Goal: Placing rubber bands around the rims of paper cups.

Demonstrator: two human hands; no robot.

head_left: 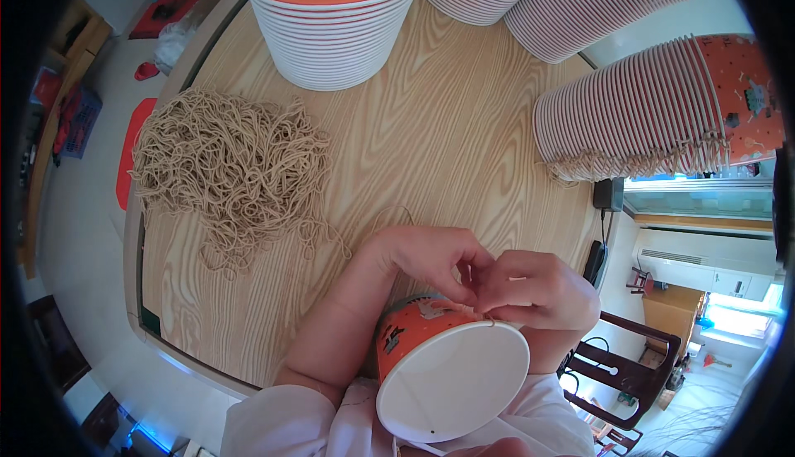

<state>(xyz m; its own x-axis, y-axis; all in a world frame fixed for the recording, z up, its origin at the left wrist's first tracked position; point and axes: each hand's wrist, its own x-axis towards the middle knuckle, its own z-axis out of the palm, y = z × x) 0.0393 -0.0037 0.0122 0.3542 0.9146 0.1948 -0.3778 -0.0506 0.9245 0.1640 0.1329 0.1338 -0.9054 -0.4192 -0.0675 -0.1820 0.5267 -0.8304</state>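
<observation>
On the far left, there's a red stool (130, 155) beside the table (414, 142), and here comes a big tangled heap of tan string (236, 167) spread over the wood. Next along, an upright stack of paper buckets (331, 39), the top one orange. Now the action: the left hand (439, 262) curls in over an orange bucket (455, 382), which sits at the person's lap, its white mouth tipped their way. Right at its upper rim, the right hand (538, 291) meets the left, fingertips of both pressed together, though what they pinch I can't tell. Further right, a stack of buckets on its side (625, 101) shows string bunched along its lower edge, above a dark wooden chair (621, 374).
</observation>
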